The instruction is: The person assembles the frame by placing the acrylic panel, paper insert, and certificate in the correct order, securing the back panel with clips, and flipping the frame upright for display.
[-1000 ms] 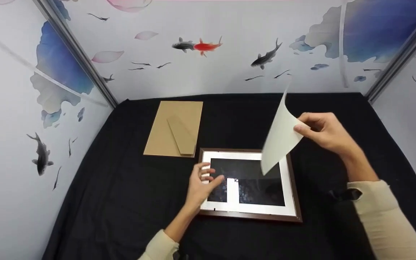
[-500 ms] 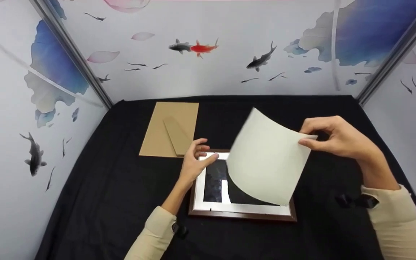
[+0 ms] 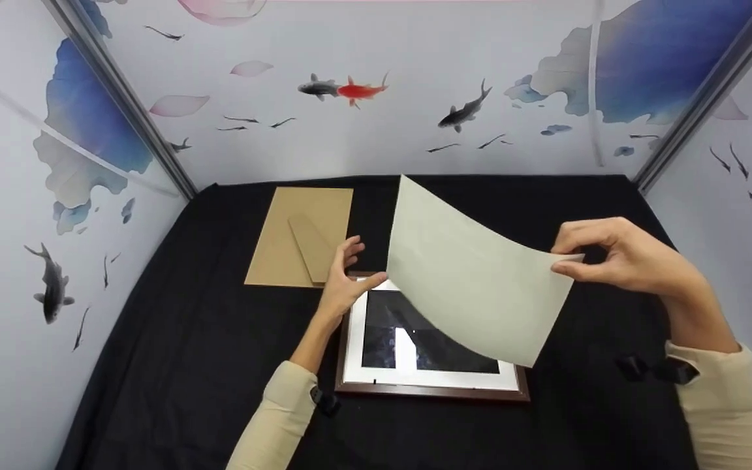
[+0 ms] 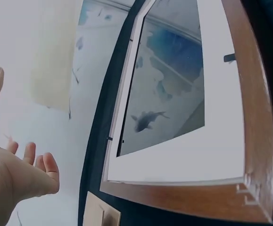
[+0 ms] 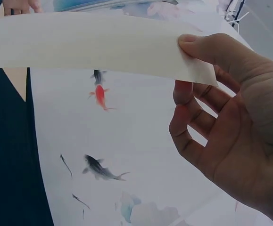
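Note:
My right hand [image 3: 630,258] pinches one corner of a cream sheet of paper [image 3: 474,274] between thumb and fingers. The sheet hangs bowed above a brown picture frame [image 3: 435,391], hiding its upper right part. In the right wrist view the paper [image 5: 103,44] stretches leftward from the thumb [image 5: 197,44]. My left hand [image 3: 343,284] is held over the frame's left side, fingers loosely spread, its thumb tip close to the sheet's left edge. The frame lies flat with a white mat [image 4: 174,169] around a dark glossy window [image 4: 169,80]; small black tabs show along its edges.
A tan backing board [image 3: 271,254] with an attached stand leg [image 3: 311,254] lies behind and left of the frame. Black cloth [image 3: 173,365] covers the table. White panels [image 3: 232,143] printed with fish and petals enclose the back and sides.
The right hand has turned the sheet from nearly edge-on to facing me and swung its free end left over the frame. The left hand has moved up and slightly left.

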